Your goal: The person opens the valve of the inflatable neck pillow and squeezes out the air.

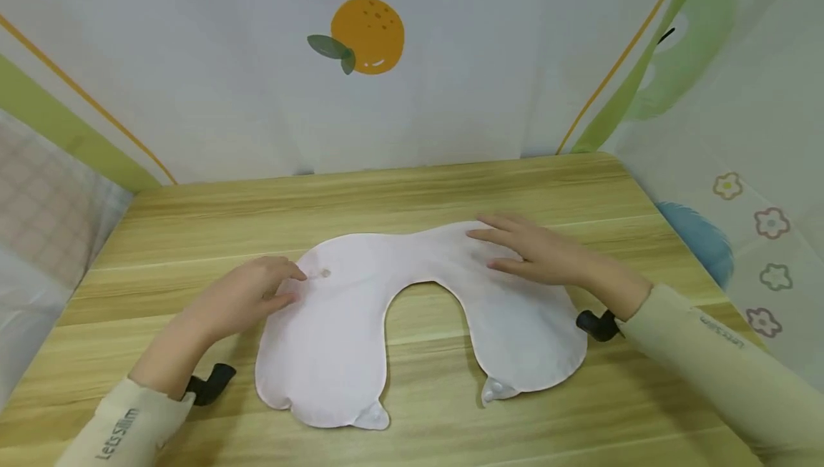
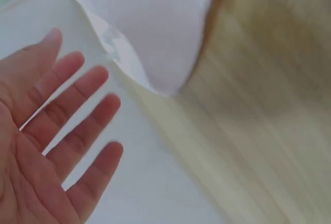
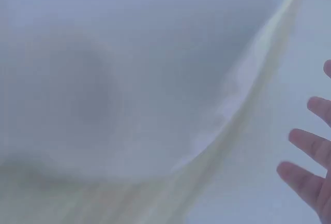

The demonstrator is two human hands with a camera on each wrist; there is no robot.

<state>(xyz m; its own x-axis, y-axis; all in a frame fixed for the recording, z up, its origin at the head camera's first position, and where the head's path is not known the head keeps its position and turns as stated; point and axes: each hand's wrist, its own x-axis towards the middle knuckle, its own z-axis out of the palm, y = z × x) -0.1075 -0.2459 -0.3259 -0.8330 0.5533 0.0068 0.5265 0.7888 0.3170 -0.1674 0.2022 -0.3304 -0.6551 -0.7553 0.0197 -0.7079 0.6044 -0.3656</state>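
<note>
Two hands are on one limp piece of cloth, and I judge that to be where trouble could start. From my remote seat I see a pale pink U-shaped cover (image 1: 360, 310) lying flat on the wooden table (image 1: 399, 188), its arch pointing away from the person and its two lobes toward them.

If the left hand (image 1: 247, 295) drags sideways while the right hand (image 1: 537, 252) presses down, I expect the thin fabric to bunch at the arch or skid across the smooth wood. The lobe ends, each with a small tab, lie near the front of the table, so a pull toward the body could trail one over the edge.

As for looks, the cover is soft, empty and nearly wrinkle-free, with a faint small mark (image 1: 325, 274) near the left fingertips. The left hand rests on the left arm of the U with its fingers bent and thumb against the cloth; it may be pinching the fabric, but the head view does not settle that, and the blurred left wrist view shows only spread fingers. The right hand lies flat, fingers spread and straight, pressing the right arm of the U.

Printed curtains (image 1: 367, 34) with an orange motif close in the table behind.
</note>
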